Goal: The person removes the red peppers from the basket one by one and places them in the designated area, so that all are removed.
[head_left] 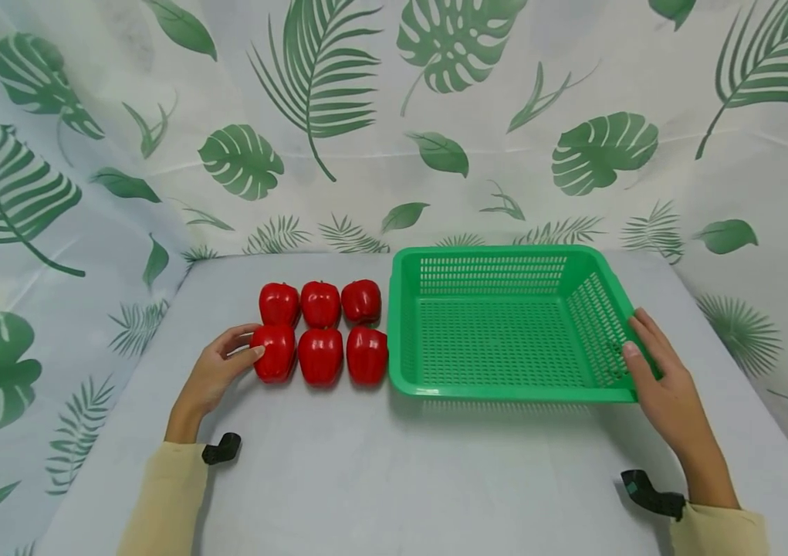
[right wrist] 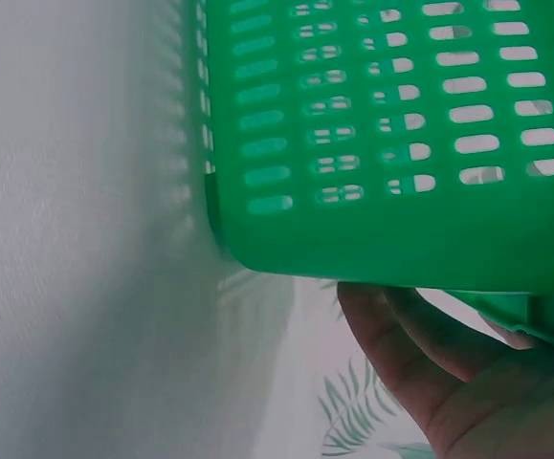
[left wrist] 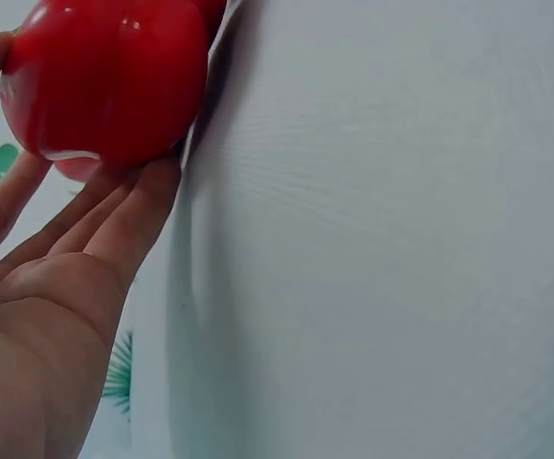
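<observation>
Red bell peppers [head_left: 320, 357] lie in two rows on the white tabletop, left of a green plastic basket [head_left: 515, 394]. My left hand [head_left: 216, 371] is at the front-left pepper [head_left: 275, 355], its thumb on the near side and fingers around the far side. In the left wrist view, fingertips touch that glossy pepper [left wrist: 104, 81]. At the basket's right end, my right hand [head_left: 667, 394] grips the rim, thumb over the inner side and fingers outside. The right wrist view shows fingers [right wrist: 382, 335] against the slotted basket wall [right wrist: 353, 239]; the thumb is hidden there.
A white cloth printed with green leaves [head_left: 442, 150] hangs behind and at both sides of the table [head_left: 394, 479]. The basket's left rim sits close beside the nearest peppers. A small black device [head_left: 223, 448] is strapped on each wrist.
</observation>
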`<state>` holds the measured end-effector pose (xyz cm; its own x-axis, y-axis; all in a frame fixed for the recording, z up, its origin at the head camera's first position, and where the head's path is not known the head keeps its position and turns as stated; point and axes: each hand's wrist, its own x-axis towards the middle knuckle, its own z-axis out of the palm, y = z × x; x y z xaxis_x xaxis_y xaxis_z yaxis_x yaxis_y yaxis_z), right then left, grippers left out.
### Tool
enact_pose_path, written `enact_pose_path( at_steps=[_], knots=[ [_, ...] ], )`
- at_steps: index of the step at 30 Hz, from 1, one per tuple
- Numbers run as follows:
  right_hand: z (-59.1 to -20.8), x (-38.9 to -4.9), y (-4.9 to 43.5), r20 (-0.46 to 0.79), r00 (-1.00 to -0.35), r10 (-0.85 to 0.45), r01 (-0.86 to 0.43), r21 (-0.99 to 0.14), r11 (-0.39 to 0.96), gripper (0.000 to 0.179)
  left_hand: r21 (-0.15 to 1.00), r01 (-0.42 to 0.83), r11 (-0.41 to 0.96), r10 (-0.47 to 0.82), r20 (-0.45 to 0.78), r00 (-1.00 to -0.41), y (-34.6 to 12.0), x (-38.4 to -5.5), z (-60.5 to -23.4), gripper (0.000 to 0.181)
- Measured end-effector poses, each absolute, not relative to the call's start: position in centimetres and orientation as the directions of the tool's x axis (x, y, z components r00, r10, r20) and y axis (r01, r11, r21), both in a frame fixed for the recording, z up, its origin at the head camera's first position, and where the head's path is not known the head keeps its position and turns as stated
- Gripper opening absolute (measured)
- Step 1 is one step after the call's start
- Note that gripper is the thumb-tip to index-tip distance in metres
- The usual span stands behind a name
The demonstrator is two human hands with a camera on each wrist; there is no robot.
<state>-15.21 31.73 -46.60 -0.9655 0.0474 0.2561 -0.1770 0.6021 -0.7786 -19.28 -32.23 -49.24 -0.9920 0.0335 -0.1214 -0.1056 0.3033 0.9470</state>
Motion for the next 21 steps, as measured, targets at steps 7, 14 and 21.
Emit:
enact_pose_path(
  at_steps=[7, 14, 21],
  knots=[
    [-45.6, -14.9, 32.4, 0.218, -0.975, 0.051, -0.145, -0.788, 0.599, 0.057, 0.939, -0.113, 0.323, 0.048, -0.136, -0.99, -32.2, -19.3, -49.6, 0.064],
    [-43.1, -15.4, 33.1, 0.239, -0.968, 0.076, -0.137, -0.756, 0.64, 0.057, 0.936, -0.103, 0.336, 0.082, -0.138, -0.987, -32.2, -19.3, -49.3, 0.065],
    [-38.2, -17.2, 33.5, 0.344, -0.938, 0.045, -0.231, -0.717, 0.657, 0.056, 0.925, -0.089, 0.368, 0.03, -0.107, -0.994, -32.9, -19.2, -47.5, 0.069]
  ],
)
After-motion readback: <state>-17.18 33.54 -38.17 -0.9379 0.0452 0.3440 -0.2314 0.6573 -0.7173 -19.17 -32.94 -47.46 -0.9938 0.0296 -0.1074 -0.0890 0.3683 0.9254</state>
